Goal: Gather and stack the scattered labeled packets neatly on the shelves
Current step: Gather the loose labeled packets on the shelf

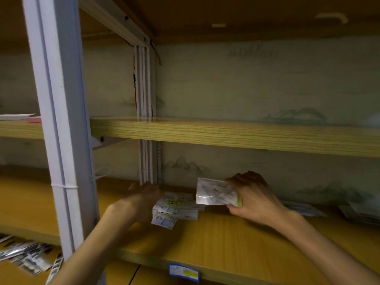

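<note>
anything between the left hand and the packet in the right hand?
Yes. In the head view, a stack of labeled packets lies on the shelf between the left hand and the right hand's clear packet.

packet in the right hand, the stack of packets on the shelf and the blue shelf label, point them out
packet (pixel 216 192): head view, middle of its clear face.
stack of packets (pixel 176 208): head view, top packet's printed label.
blue shelf label (pixel 183 272): head view, centre of the tag.

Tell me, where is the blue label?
The small blue rectangular label sticks on the front edge of the lower wooden shelf, bottom centre of the head view, below the packet stack.
</note>
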`<state>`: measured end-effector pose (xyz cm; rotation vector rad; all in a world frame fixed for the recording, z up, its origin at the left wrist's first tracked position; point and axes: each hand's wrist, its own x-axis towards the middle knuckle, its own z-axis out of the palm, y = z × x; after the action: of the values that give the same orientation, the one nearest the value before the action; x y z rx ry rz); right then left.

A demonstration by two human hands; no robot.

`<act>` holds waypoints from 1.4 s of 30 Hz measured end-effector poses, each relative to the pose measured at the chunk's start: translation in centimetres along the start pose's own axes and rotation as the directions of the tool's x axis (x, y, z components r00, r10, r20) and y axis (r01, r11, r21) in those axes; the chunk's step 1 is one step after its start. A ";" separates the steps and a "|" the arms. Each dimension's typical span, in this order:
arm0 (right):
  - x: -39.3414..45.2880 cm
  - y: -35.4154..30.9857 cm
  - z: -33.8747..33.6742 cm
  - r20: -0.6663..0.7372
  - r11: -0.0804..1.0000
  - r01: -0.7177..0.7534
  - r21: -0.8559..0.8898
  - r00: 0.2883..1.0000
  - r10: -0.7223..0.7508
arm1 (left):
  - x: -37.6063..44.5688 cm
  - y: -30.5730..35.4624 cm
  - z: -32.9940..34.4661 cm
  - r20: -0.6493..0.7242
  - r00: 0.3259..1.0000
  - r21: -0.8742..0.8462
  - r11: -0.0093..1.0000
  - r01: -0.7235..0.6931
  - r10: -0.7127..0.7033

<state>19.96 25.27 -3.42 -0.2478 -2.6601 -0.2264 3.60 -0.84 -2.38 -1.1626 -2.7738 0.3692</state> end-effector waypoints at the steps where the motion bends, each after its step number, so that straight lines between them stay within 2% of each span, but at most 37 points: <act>1: -0.4 0.5 0.0 -0.004 1.000 -0.015 0.001 1.000 0.015 | -0.1 -0.4 0.5 0.019 1.000 -0.003 1.000 -0.006 0.006; 15: -3.6 2.2 1.3 -0.036 0.998 -0.066 -0.024 0.997 0.065 | -0.3 -0.7 2.3 -0.154 0.988 -0.136 0.991 -0.019 -0.002; 20: -4.5 2.8 0.9 -0.069 0.995 -0.090 -0.035 0.994 0.087 | -0.3 0.2 1.5 -0.290 0.957 -0.131 0.991 -0.018 -0.021; 26: -5.4 3.3 0.2 -0.070 0.995 -0.086 -0.051 0.994 0.082 | 1.7 1.0 1.0 -0.564 0.826 -0.080 0.996 -0.042 -0.010; 31: -7.0 4.7 -1.1 -0.083 0.992 -0.099 -0.081 0.992 0.092 | 3.0 4.1 -0.6 -0.683 0.731 -0.081 0.994 -0.080 0.003; 39: -12.1 11.7 -3.4 -0.118 0.983 -0.149 -0.111 0.984 0.136 | 5.6 14.6 -3.9 -0.753 0.649 -0.027 0.981 -0.191 0.106; 42: -15.3 16.3 -4.0 -0.126 0.976 -0.164 -0.146 0.981 0.146 | 6.4 20.3 -5.3 -0.756 0.644 -0.025 0.977 -0.213 0.121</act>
<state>38.59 38.23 -4.92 -0.4766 -2.4969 -0.3871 14.07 18.40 -2.56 -1.2286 -1.9668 -0.2373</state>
